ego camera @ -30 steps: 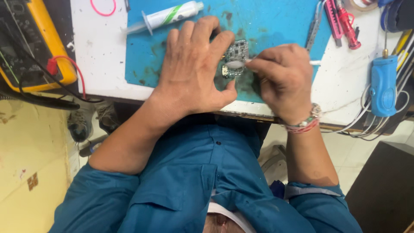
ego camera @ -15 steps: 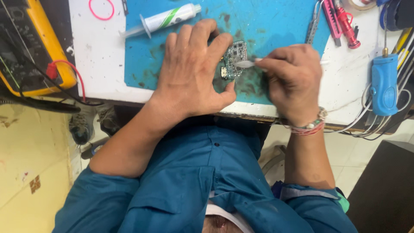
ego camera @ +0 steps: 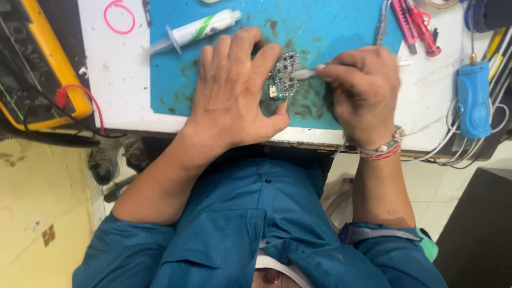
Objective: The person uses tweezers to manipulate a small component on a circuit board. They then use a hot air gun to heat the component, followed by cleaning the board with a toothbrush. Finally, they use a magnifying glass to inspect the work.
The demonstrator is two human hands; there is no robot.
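At the near edge of a white table (ego camera: pixel 122 101), the left hand (ego camera: pixel 234 90) lies flat, fingers spread, pinning a small circuit board (ego camera: pixel 285 77) to a blue mat (ego camera: pixel 330 26). The right hand (ego camera: pixel 365 90) pinches a white-handled brush (ego camera: pixel 306 73), its tip touching the board.

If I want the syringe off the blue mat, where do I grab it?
Take the syringe by its white barrel, mid-length, pinching across it from above. It lies flat and slanted, thin tip toward the pink ring, plunger end up toward the mat's top edge, with bare mat on both long sides. The left hand sits just below, so come from the far side.
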